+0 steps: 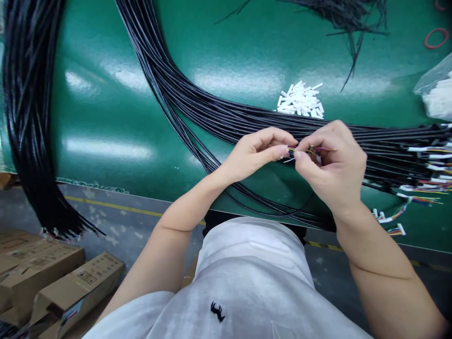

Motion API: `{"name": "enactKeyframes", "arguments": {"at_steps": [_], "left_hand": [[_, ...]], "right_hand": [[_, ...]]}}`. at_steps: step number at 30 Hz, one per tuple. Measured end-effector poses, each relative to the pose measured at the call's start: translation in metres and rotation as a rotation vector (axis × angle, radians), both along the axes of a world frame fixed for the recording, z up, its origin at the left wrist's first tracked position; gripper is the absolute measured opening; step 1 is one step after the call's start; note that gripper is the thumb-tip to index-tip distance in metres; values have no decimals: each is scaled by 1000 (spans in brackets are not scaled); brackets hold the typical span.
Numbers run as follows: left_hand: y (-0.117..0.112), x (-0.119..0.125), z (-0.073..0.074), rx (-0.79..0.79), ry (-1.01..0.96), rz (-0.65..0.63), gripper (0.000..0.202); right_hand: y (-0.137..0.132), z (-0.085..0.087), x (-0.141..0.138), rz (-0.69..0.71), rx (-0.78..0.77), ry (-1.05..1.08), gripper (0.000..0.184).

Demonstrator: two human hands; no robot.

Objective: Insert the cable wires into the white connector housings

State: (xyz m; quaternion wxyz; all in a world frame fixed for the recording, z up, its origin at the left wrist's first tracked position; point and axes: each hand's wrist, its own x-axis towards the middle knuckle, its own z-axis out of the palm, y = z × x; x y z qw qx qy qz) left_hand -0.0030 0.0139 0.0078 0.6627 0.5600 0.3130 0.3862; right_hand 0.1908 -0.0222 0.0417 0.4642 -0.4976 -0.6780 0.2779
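Observation:
My left hand [256,150] and my right hand [332,162] meet over the green table [106,117], both pinched on the thin coloured wires [310,150] at the end of one black cable. The fingertips nearly touch. What my right fingers hold besides the wires is too small to tell. A thick bundle of black cables [197,106] runs under my hands from the top left to the right edge. A small heap of white connector housings [301,100] lies just beyond my hands.
Finished cable ends with coloured wires and white plugs [429,169] fan out at the right. A clear bag of white parts [438,94], red rings [436,37] and loose black cable pieces [348,19] lie at the far right. Cardboard boxes [52,282] sit on the floor, left.

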Motion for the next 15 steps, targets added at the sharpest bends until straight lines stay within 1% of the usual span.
{"name": "enactKeyframes", "arguments": {"at_steps": [1, 3, 9, 15], "left_hand": [[-2, 1, 1, -24, -21, -23, 33], [-6, 3, 2, -69, -51, -30, 33], [-8, 5, 0, -157, -61, 25, 39], [-10, 7, 1, -185, -59, 74, 35]], "right_hand": [[0, -1, 0, -15, 20, -10, 20], [-1, -2, -1, -43, 50, -47, 18], [-2, -2, -1, -88, 102, -199, 17], [-6, 5, -2, -111, -56, -249, 14]]}}
